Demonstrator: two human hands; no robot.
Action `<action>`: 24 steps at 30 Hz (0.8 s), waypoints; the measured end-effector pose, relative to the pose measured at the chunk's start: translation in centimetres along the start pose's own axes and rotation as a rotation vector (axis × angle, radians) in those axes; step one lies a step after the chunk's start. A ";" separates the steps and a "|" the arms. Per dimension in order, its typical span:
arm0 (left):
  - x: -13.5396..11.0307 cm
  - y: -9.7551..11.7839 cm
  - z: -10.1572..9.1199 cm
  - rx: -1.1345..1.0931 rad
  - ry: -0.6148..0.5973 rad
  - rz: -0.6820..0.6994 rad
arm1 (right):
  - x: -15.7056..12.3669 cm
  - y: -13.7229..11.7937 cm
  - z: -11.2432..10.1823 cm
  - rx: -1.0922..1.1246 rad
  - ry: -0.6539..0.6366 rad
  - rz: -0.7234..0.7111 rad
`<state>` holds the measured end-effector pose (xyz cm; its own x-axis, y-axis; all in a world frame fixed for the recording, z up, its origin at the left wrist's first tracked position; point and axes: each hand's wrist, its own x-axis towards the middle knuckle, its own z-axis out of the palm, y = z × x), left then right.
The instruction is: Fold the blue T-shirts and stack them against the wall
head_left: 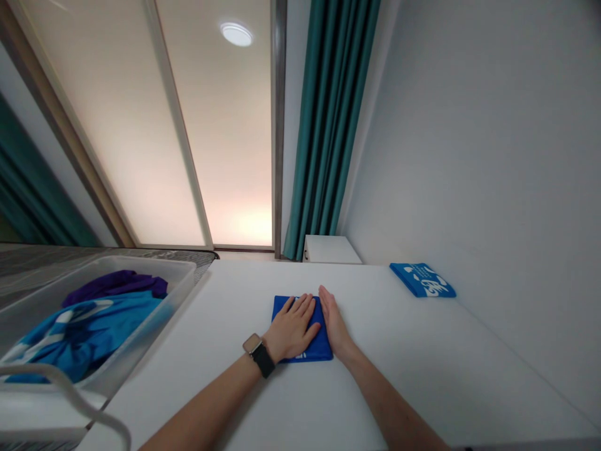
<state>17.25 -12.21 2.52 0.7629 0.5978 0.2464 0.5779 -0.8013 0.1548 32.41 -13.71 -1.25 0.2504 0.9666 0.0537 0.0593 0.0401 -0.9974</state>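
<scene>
A folded blue cloth (pixel 317 348) lies on the white table (pixel 399 351) in front of me. My left hand (pixel 291 327), with a dark watch on its wrist, lies flat on top of the cloth, fingers stretched out. My right hand (pixel 332 319) stands on its edge along the cloth's right side, fingers straight and together, touching the fabric. Neither hand grips anything.
A second folded blue cloth with white print (pixel 422 279) lies at the table's far right by the wall. A clear plastic bin (pixel 154 313) at the left holds blue and purple garments (pixel 89 322). A small white cabinet (pixel 328 249), teal curtains and a window stand behind.
</scene>
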 end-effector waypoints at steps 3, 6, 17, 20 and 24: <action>-1.2 -1.2 -1.2 0.011 -0.014 -0.026 | -0.2 -0.4 -0.4 -0.195 -0.050 -0.025; -2.9 -2.6 -2.0 0.025 -0.031 -0.051 | -0.5 -0.8 -0.3 -0.460 -0.167 -0.083; -4.9 -3.2 -1.9 0.027 -0.041 -0.093 | -3.3 -2.6 0.5 -1.060 -0.281 -0.327; -4.9 -3.3 -2.2 0.032 -0.068 -0.102 | -3.4 -2.8 0.4 -1.081 -0.291 -0.310; -5.1 -3.2 -2.3 0.034 -0.067 -0.108 | -3.4 -3.1 0.4 -1.076 -0.303 -0.291</action>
<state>10.89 -12.73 2.94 0.7129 0.6815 0.1654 0.6660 -0.7318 0.1443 30.94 -17.06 1.64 -0.1412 0.9832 0.1159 0.9059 0.1755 -0.3855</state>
